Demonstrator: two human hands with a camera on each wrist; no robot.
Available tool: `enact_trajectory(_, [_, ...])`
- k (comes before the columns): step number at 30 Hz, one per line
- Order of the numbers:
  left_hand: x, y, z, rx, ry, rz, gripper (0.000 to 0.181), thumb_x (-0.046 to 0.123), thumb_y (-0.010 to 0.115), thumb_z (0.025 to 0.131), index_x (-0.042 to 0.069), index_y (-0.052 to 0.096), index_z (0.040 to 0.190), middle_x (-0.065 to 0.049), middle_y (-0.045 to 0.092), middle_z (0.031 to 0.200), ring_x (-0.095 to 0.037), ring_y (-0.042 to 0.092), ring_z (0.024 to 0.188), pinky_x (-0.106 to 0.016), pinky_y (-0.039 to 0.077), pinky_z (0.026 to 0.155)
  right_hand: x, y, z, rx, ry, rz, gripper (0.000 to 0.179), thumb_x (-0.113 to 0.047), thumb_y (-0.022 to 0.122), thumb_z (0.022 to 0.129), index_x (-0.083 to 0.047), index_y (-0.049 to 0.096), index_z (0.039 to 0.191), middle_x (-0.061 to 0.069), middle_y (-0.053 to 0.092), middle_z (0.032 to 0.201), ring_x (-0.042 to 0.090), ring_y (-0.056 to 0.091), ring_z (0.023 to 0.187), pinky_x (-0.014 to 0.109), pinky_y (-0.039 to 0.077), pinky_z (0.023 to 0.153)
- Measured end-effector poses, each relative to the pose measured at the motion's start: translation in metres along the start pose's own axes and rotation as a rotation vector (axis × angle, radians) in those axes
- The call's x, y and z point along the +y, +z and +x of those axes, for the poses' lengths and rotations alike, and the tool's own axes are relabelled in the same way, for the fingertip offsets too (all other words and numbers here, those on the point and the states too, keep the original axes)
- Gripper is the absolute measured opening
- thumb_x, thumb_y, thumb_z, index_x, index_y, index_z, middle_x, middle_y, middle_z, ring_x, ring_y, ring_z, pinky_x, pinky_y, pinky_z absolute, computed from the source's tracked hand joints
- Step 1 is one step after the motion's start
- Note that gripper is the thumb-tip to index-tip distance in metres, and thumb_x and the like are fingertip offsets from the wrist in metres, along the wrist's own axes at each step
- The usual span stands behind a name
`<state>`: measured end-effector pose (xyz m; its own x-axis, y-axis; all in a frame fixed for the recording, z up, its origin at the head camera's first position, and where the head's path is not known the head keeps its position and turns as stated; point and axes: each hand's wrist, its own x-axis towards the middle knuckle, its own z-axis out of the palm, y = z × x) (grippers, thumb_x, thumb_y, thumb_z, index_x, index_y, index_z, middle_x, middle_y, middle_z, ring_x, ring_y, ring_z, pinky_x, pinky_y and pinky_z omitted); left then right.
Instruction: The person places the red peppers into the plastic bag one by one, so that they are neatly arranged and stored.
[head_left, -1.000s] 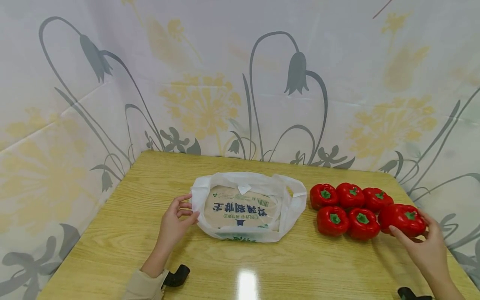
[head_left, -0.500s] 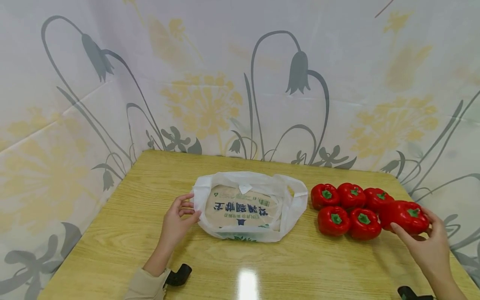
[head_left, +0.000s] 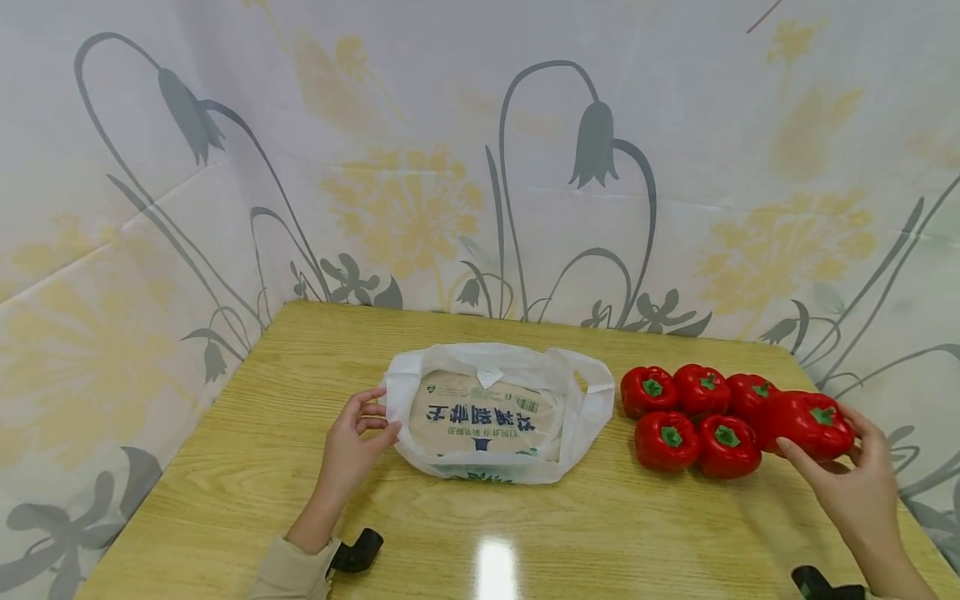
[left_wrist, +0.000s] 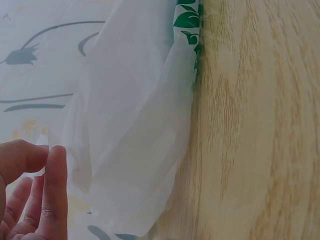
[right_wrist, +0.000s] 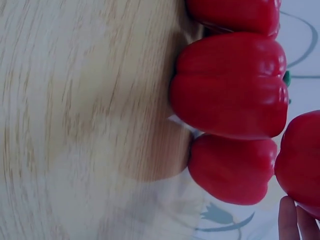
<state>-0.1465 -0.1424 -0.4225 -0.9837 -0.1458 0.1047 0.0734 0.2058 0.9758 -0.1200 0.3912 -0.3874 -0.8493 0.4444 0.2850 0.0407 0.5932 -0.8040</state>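
A white plastic bag [head_left: 596, 408] with green leaf prints lies mouth up at mid-table, a beige panel with dark blue characters showing inside it. My left hand [head_left: 362, 437] pinches the bag's left edge between thumb and finger; the left wrist view shows those fingers [left_wrist: 56, 187] on the thin film. At the right, my right hand [head_left: 862, 487] grips a red bell pepper [head_left: 795, 427] with a green stem and holds it off the table. In the right wrist view the held bell pepper [right_wrist: 302, 162] appears above the standing ones, beside the fingertips.
Several more red bell peppers [head_left: 726, 448] stand in two close rows right of the bag, just left of the held one. The wooden table [head_left: 540, 533] reaches back to a flower-printed cloth [head_left: 465, 208]. A black wrist mount [head_left: 358, 550] sits at the left wrist.
My right hand has raised the bell pepper slightly, and it now overlaps more of the pepper behind it. My left hand and the bag stay in place.
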Motion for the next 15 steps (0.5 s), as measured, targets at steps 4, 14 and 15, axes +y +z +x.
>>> enact_trajectory(4, [-0.001, 0.0, 0.001, 0.001, -0.004, 0.008, 0.049, -0.001, 0.069, 0.082, 0.006, 0.051, 0.126, -0.015, 0.055, 0.103, -0.016, 0.058, 0.083, -0.023, 0.055, 0.065, -0.005, 0.0, 0.0, -0.01, -0.028, 0.009, 0.079, -0.01, 0.072, 0.082, -0.014, 0.025, 0.146, 0.01, 0.029, 0.135, -0.009, 0.039, 0.091, 0.0, 0.041, 0.065])
enact_trajectory(14, [0.0, 0.0, 0.001, -0.004, -0.006, 0.012, 0.047, 0.0, 0.068, 0.082, 0.007, 0.052, 0.126, -0.014, 0.055, 0.102, -0.016, 0.059, 0.084, -0.023, 0.055, 0.066, -0.013, 0.004, -0.002, -0.019, -0.047, 0.036, 0.079, -0.009, 0.073, 0.081, -0.015, 0.028, 0.145, -0.002, 0.035, 0.125, -0.008, 0.042, 0.089, 0.001, 0.043, 0.065])
enact_trajectory(15, [0.0, 0.0, 0.001, -0.004, -0.005, 0.011, 0.047, 0.001, 0.069, 0.082, 0.007, 0.052, 0.126, -0.014, 0.055, 0.102, -0.017, 0.059, 0.084, -0.023, 0.055, 0.067, -0.014, 0.004, -0.002, -0.018, -0.05, 0.04, 0.079, -0.008, 0.073, 0.08, -0.015, 0.029, 0.145, -0.005, 0.036, 0.123, -0.008, 0.042, 0.089, 0.002, 0.043, 0.066])
